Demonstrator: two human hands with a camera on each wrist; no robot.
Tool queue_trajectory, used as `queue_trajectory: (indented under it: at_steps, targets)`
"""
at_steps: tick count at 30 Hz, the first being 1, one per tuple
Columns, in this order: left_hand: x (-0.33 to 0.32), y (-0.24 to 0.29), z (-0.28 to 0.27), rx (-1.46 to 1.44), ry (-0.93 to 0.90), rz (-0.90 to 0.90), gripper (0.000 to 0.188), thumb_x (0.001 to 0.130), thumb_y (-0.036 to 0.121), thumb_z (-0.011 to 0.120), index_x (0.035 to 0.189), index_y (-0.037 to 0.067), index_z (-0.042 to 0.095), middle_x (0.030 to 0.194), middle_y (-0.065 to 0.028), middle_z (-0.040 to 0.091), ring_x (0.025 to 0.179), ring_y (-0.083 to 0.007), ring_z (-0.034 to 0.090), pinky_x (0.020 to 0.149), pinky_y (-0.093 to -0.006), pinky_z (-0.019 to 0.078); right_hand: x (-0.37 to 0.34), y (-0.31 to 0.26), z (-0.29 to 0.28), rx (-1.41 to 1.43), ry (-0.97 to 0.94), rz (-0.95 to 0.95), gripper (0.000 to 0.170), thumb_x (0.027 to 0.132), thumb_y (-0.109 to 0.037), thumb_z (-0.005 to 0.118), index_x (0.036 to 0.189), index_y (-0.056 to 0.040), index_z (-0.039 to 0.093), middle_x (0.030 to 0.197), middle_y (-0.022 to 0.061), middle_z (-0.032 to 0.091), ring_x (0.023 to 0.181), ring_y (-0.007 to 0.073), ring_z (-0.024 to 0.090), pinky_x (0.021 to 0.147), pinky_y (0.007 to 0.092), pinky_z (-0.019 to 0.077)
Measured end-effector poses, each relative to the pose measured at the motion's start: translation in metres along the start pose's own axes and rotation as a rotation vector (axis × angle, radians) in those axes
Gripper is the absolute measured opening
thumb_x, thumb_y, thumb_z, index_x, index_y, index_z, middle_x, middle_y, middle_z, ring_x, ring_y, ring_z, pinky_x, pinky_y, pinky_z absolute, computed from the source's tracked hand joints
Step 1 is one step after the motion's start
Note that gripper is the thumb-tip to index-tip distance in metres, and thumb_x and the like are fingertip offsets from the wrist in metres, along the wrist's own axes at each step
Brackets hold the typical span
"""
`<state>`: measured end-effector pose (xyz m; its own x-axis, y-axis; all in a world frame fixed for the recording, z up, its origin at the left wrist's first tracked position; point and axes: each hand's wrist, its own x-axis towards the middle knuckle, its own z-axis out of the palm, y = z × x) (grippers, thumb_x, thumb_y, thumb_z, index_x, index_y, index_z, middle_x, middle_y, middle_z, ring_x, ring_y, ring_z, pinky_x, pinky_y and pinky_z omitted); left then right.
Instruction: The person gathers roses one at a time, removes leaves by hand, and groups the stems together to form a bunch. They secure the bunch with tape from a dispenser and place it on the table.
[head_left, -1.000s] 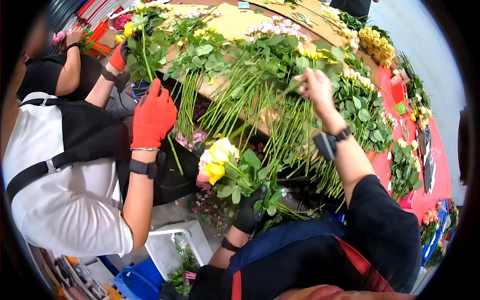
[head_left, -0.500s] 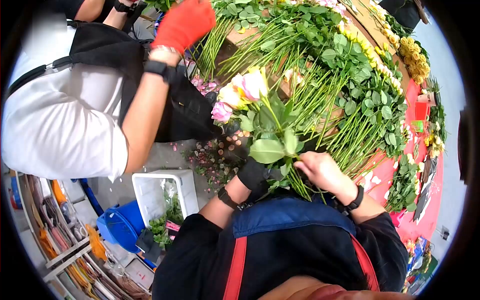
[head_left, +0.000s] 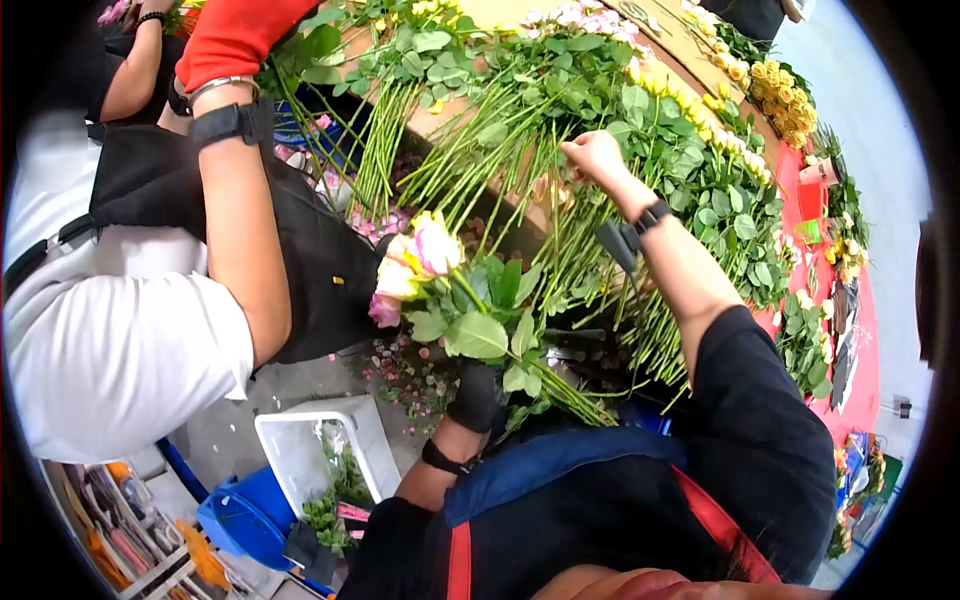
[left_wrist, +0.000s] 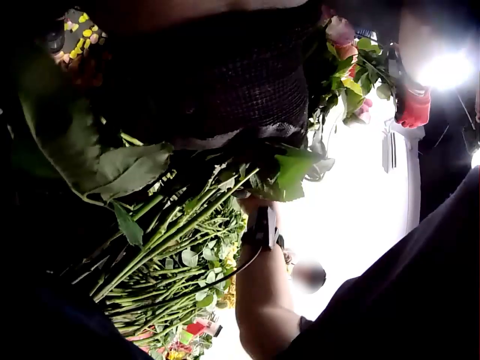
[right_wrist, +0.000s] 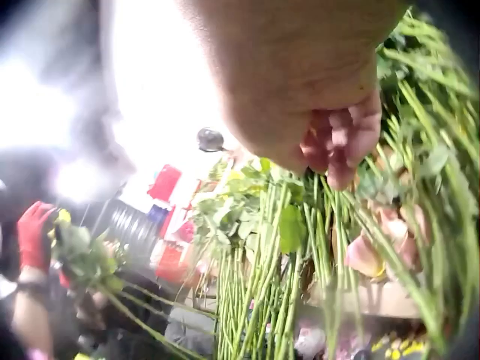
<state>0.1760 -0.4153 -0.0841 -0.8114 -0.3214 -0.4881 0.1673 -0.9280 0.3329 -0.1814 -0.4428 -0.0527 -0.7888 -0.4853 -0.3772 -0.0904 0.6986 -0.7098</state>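
Note:
My left hand (head_left: 474,398), in a black glove, grips a bunch of rose stems (head_left: 572,392) low in front of my apron. The bunch's pale yellow and pink roses (head_left: 436,246) point left, with broad green leaves (head_left: 476,335) below them. In the left wrist view the dark glove (left_wrist: 232,82) covers the held part of the stems. My bare right hand (head_left: 600,165) reaches over the cut roses on the table. In the right wrist view its curled fingers (right_wrist: 341,146) pinch at a green rose stem (right_wrist: 367,221), the thumb hidden.
Long rose stems (head_left: 385,160) overhang the table's near edge. At the left a person with a red glove (head_left: 235,40) and black apron stands close. A white bin (head_left: 375,450) and a blue bucket (head_left: 245,520) stand on the floor. Red cloth (head_left: 855,340) covers the table's right end.
My right hand came down to the bunch at my left hand, then went back out over the table stems. The bunch turned a little. The neighbour's red glove moved up and left.

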Motion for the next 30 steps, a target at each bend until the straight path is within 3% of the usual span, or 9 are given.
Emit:
queue_trajectory:
  at_steps: [3, 7, 10, 14, 16, 21, 25, 27, 30]
  targets:
    - [-0.002, 0.004, -0.016, -0.050, -0.130, 0.046, 0.046, 0.100, 0.035, 0.037, 0.133, 0.003, 0.043, 0.124, -0.0120, 0.054, 0.107, -0.0235, 0.058, 0.091, -0.0382, 0.0487, 0.054, 0.019, 0.021, -0.177, 0.200, 0.023, 0.037, 0.086, -0.031, 0.063, 0.068, 0.0009, 0.066, 0.055, 0.0098, 0.063, 0.050, 0.0195, 0.064, 0.054, 0.0322, 0.0522]
    - [-0.005, 0.008, -0.024, -0.117, -0.136, 0.007, 0.047, 0.100, 0.036, 0.038, 0.134, 0.004, 0.043, 0.124, -0.0120, 0.055, 0.106, -0.0240, 0.058, 0.090, -0.0386, 0.0487, 0.084, 0.032, 0.041, -0.166, 0.389, 0.021, 0.022, 0.076, -0.017, 0.060, 0.064, 0.0011, 0.066, 0.062, 0.0148, 0.066, 0.055, 0.0220, 0.065, 0.061, 0.0338, 0.0528]
    - [-0.004, 0.013, -0.022, -0.113, -0.097, -0.002, 0.047, 0.100, 0.035, 0.038, 0.134, 0.004, 0.043, 0.124, -0.0119, 0.055, 0.106, -0.0242, 0.058, 0.091, -0.0387, 0.0486, 0.036, 0.002, 0.010, 0.138, 0.455, -0.060, 0.028, 0.077, -0.023, 0.057, 0.069, 0.0009, 0.069, 0.070, 0.0191, 0.067, 0.068, 0.0308, 0.066, 0.070, 0.0370, 0.0513]
    - [-0.005, 0.020, -0.012, -0.122, -0.061, -0.010, 0.047, 0.099, 0.035, 0.038, 0.134, 0.004, 0.043, 0.124, -0.0117, 0.055, 0.106, -0.0243, 0.058, 0.091, -0.0387, 0.0484, -0.038, 0.018, -0.053, 0.336, 0.145, -0.002, 0.025, 0.081, -0.023, 0.060, 0.068, -0.0023, 0.066, 0.058, 0.0003, 0.061, 0.049, 0.0124, 0.051, 0.051, 0.0292, 0.0423]
    - [-0.001, 0.021, -0.006, -0.141, -0.050, -0.031, 0.047, 0.099, 0.035, 0.038, 0.134, 0.004, 0.043, 0.124, -0.0116, 0.055, 0.106, -0.0244, 0.058, 0.091, -0.0388, 0.0484, -0.084, 0.028, -0.068, -0.046, 0.259, -0.136, 0.027, 0.086, -0.025, 0.059, 0.077, -0.0009, 0.064, 0.060, 0.0064, 0.062, 0.051, 0.0148, 0.055, 0.053, 0.0306, 0.0451]
    - [0.034, -0.004, -0.022, -0.058, -0.201, -0.115, 0.055, 0.097, 0.044, 0.038, 0.138, 0.007, 0.039, 0.130, -0.0169, 0.051, 0.113, -0.0352, 0.053, 0.095, -0.0549, 0.0436, -0.195, 0.084, -0.083, -0.156, 0.230, -0.386, 0.017, 0.090, -0.017, 0.061, 0.087, -0.0003, 0.059, 0.061, 0.0072, 0.059, 0.053, 0.0119, 0.054, 0.051, 0.0274, 0.0432]
    - [0.042, -0.023, 0.004, -0.067, -0.360, -0.152, 0.043, 0.097, 0.032, 0.043, 0.131, 0.005, 0.046, 0.123, -0.0140, 0.056, 0.108, -0.0282, 0.057, 0.091, -0.0431, 0.0482, -0.280, 0.103, -0.071, -0.248, 0.242, -0.551, 0.012, 0.087, -0.009, 0.062, 0.094, -0.0017, 0.057, 0.071, 0.0150, 0.062, 0.059, 0.0309, 0.061, 0.055, 0.0365, 0.0489]
    - [0.038, -0.034, 0.012, 0.258, -0.433, -0.021, 0.042, 0.097, 0.020, 0.045, 0.136, 0.005, 0.042, 0.131, -0.0138, 0.052, 0.117, -0.0262, 0.053, 0.098, -0.0408, 0.0441, -0.313, 0.118, -0.062, -0.196, 0.175, -0.546, 0.012, 0.085, -0.008, 0.063, 0.094, -0.0023, 0.056, 0.071, 0.0147, 0.061, 0.059, 0.0310, 0.060, 0.053, 0.0373, 0.0475]
    - [0.041, -0.050, 0.029, 0.089, -0.507, -0.209, 0.038, 0.096, 0.012, 0.046, 0.133, 0.004, 0.044, 0.128, -0.0116, 0.054, 0.115, -0.0217, 0.054, 0.099, -0.0355, 0.0440, -0.339, 0.128, -0.055, -0.256, 0.134, -0.662, 0.013, 0.083, -0.007, 0.065, 0.092, -0.0033, 0.057, 0.070, 0.0127, 0.060, 0.060, 0.0309, 0.060, 0.053, 0.0377, 0.0470]
